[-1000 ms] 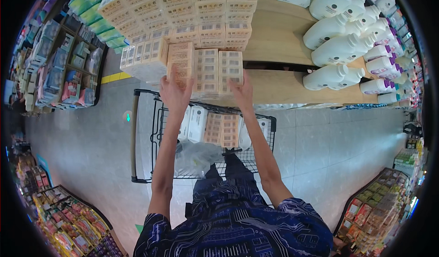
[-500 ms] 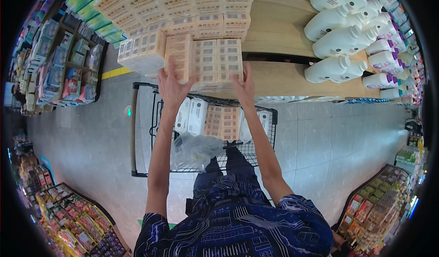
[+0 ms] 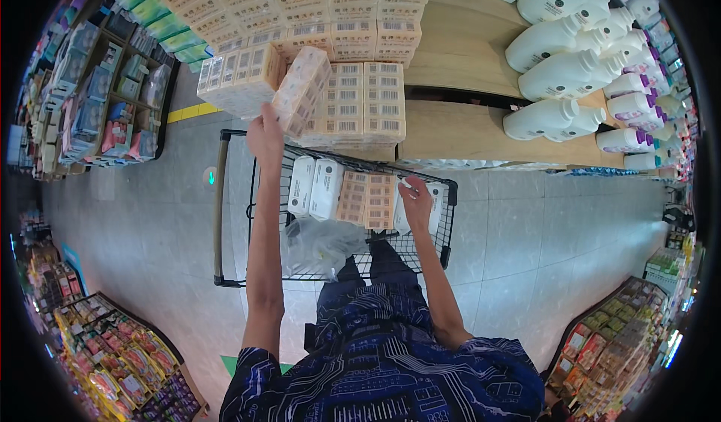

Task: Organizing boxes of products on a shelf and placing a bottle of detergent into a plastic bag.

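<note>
Peach-coloured oblong pack in clear shiny film (image 3: 304, 87): found tilted at the front of the stack, its lower end at the fingertips of the left hand (image 3: 266, 138) and its upper end slanting away from them to the right. Left fingers are bent against the lower left corner; whether they are clamped on it cannot be told, the far side of the contact being hidden. A corner hold of this kind would, in my judgement, let the pack pivot clear of its neighbours. Right of the left fingers, two peach barcode-faced blocks (image 3: 344, 100) sit squared side by side, presumably for tidy, close stacking; left of them stands a pale peach wrapped block (image 3: 240, 76). Right hand (image 3: 418, 205) is well apart from the pack, its fingers curled with the tips close together over a white oblong packet (image 3: 432, 199); whether they grip it cannot be told. Left of the right fingers, inside the black wire cart (image 3: 448, 230), lie peach barcoded packs (image 3: 366, 200) between white packets, seemingly set in a row to save room. A translucent crumpled plastic bag (image 3: 323, 245) lies nearer the body than either hand's fingers
</note>
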